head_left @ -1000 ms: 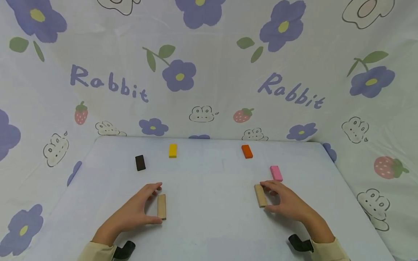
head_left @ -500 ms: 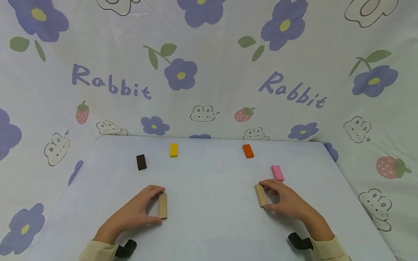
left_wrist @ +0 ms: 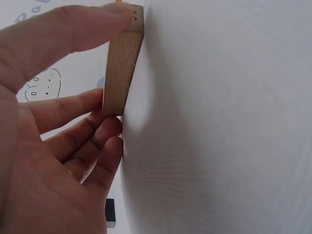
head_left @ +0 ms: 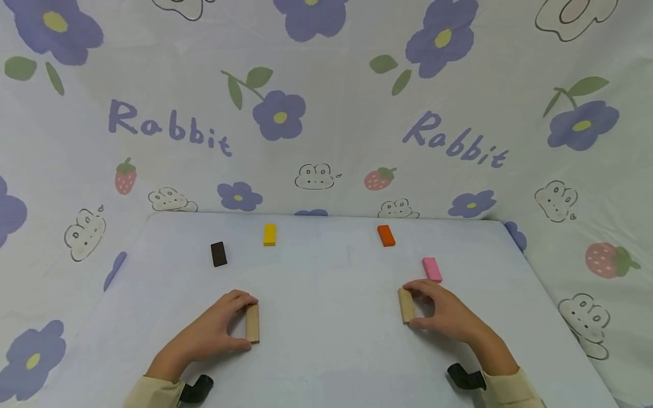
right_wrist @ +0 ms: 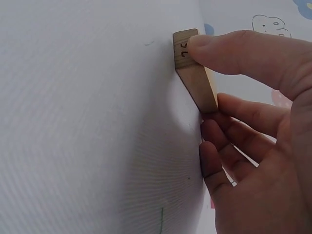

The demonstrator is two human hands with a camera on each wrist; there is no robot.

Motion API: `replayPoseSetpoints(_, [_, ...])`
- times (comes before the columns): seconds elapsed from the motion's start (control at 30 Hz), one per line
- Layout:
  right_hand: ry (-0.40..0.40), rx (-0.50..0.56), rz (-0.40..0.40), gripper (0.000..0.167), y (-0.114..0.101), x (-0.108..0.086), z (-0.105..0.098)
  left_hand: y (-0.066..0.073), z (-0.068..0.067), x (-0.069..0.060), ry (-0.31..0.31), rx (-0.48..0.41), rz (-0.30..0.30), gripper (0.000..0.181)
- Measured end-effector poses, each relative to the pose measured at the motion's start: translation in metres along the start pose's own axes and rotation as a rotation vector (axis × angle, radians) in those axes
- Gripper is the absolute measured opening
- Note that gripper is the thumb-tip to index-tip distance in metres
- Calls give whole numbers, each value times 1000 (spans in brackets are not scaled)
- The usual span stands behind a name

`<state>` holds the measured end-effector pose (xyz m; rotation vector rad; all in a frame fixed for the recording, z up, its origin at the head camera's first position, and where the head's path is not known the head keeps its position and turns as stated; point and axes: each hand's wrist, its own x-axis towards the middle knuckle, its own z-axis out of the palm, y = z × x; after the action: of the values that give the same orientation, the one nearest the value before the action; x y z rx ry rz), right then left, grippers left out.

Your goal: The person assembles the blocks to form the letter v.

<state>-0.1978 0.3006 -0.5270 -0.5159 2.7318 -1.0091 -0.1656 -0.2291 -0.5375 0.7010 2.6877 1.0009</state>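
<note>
Two plain wooden blocks lie on the white table, one by each hand. My left hand [head_left: 214, 326] pinches the left wooden block [head_left: 253, 324] lengthwise, thumb at the near end and fingertips at the far end. In the left wrist view, that thumb partly covers dark marks on the end of the block [left_wrist: 119, 73]. The right wooden block [head_left: 406, 306], slightly tilted in direction, is pinched the same way by my right hand [head_left: 451, 317]. Its near end bears dark printed characters beside the thumb in the right wrist view [right_wrist: 183, 51].
Farther back on the white table [head_left: 326, 351] lie a dark brown block [head_left: 219, 254], a yellow block [head_left: 270, 234] and an orange block [head_left: 386, 236]. A pink block [head_left: 431, 270] sits just beyond my right fingers. A patterned cloth [head_left: 326, 147] hangs behind the table.
My left fingers have come in onto the far end of the left wooden block. The right hand has hardly moved, and both blocks stay in place.
</note>
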Motion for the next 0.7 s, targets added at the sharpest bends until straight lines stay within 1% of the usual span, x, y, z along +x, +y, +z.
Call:
replayPoseSetpoints(0.27, [25, -21, 6, 71, -1, -2, 2, 2, -1, 0, -7, 12, -5, 78])
replayPoseSetpoints(0.4, [39, -32, 11, 70, -2, -2, 3, 4, -1, 0, 5, 16, -9, 77])
replayPoseSetpoints(0.7, [55, -28, 53, 70, -8, -2, 5, 6, 0, 0, 27, 11, -31, 77])
